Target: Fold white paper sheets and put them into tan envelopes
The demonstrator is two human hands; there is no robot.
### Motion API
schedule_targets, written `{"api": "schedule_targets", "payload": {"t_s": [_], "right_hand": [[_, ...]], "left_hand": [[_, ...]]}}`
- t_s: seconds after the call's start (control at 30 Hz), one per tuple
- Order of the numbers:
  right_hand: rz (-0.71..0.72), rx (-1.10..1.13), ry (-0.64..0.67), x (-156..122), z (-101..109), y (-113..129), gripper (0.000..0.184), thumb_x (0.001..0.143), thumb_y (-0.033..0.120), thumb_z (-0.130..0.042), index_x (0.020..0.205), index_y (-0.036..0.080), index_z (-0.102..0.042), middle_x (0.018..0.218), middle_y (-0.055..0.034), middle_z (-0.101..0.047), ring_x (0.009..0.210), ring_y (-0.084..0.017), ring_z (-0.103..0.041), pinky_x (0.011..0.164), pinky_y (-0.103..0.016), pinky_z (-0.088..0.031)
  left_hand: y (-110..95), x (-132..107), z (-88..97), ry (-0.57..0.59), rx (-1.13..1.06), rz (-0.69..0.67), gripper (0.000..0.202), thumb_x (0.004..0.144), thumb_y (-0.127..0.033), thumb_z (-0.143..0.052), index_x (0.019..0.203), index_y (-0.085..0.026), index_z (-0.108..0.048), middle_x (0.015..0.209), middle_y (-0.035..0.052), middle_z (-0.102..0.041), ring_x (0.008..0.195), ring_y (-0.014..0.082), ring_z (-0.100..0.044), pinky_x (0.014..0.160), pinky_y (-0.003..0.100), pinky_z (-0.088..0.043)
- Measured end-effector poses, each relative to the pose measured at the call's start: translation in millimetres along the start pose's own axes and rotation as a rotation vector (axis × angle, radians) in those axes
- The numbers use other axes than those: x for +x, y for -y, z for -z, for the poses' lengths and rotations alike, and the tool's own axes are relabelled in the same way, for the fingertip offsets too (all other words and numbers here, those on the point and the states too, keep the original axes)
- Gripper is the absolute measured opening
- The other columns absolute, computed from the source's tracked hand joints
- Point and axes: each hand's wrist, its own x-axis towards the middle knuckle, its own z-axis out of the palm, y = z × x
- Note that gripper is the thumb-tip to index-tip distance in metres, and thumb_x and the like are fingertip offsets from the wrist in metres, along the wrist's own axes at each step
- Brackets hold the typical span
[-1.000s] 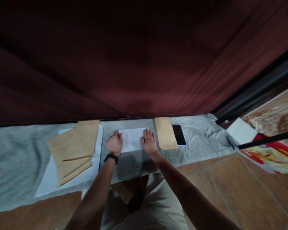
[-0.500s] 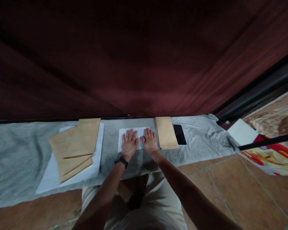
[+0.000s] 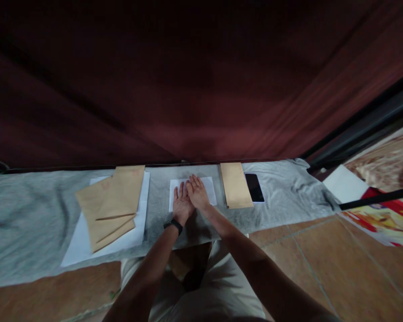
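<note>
White paper (image 3: 209,188), just below frame centre, wants even pressure from my spread left hand (image 3: 182,205) and overlapping, outstretched right hand (image 3: 197,193).

"What does the white paper (image 3: 208,185) look like?"

"Plain, rectangular and flat, its long sides running roughly from nine to three o'clock."

"And where does it lie?"

"Straight ahead, at twelve o'clock, its middle partly hidden; whether it is folded is unclear."
</note>
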Motion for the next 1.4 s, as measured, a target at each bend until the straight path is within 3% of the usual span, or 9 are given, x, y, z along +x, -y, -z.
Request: {"api": "schedule_targets", "payload": {"t_s": [0.17,0.43,0.6,1.03,1.23,1.4], "right_hand": [[0.026,0.033,-0.01,1.1,-13.9,7.9,0.045,0.107,0.023,-0.032,0.142,0.008,-0.055,0.149,-0.0135,-0.054,0.146,-0.02,-0.041,0.122,-0.04,-0.032],[-0.013,0.002,-0.015,-14.1,-5.0,-15.3,0.047,0.108,0.032,-0.033,0.148,0.016,-0.05,0.154,-0.0089,-0.049,0.147,-0.021,-0.039,0.122,-0.043,-0.03],[-0.019,-0.053,-0.004,-22.9,-3.0,-25.1,0.048,0.107,0.035,-0.036,0.15,0.017,-0.048,0.157,-0.0089,-0.044,0.148,-0.024,-0.037,0.123,-0.046,-0.026],[-0.082,-0.112,-0.015,-39.8,6.2,-47.4,0.049,0.106,0.036,-0.041,0.151,0.018,-0.045,0.16,-0.0118,-0.04,0.149,-0.026,-0.035,0.122,-0.047,-0.026],[-0.104,-0.121,-0.023,-46.5,9.4,-55.7,0.049,0.106,0.035,-0.041,0.152,0.018,-0.045,0.161,-0.0128,-0.038,0.148,-0.026,-0.035,0.121,-0.047,-0.026],[-0.108,-0.108,-0.036,-49.0,8.6,-55.8,0.05,0.106,0.034,-0.041,0.153,0.018,-0.043,0.16,-0.0122,-0.039,0.148,-0.027,-0.035,0.121,-0.048,-0.026]], "left_hand": [[3.8,-1.0,-0.3,-0.002,-0.014,-0.046,0.066,0.093,-0.024,-0.04,0.158,-0.015,-0.031,0.164,0.0116,-0.032,0.156,0.0292,-0.014,0.126,0.054,-0.012],[5.9,2.6,-6.5,-0.018,-0.033,0.014,0.061,0.096,-0.019,-0.03,0.157,-0.014,-0.032,0.163,0.0094,-0.035,0.156,0.0258,-0.017,0.126,0.05,-0.015],[10.5,4.5,-3.9,-0.049,-0.059,0.035,0.059,0.099,-0.025,-0.027,0.156,-0.01,-0.033,0.163,0.0131,-0.034,0.155,0.0236,-0.021,0.126,0.048,-0.016],[43.8,-5.3,8.2,-0.103,-0.044,0.135,0.062,0.1,-0.033,-0.026,0.156,-0.006,-0.032,0.164,0.0158,-0.031,0.155,0.0251,-0.02,0.127,0.046,-0.016],[55.2,-10.8,15.2,-0.083,-0.024,0.205,0.062,0.1,-0.032,-0.027,0.158,-0.01,-0.029,0.164,0.0139,-0.032,0.154,0.0253,-0.023,0.126,0.049,-0.017],[43.2,-15.9,19.3,-0.174,-0.014,0.296,0.062,0.099,-0.03,-0.028,0.157,-0.006,-0.029,0.164,0.0183,-0.028,0.155,0.0289,-0.019,0.126,0.053,-0.017]]}}
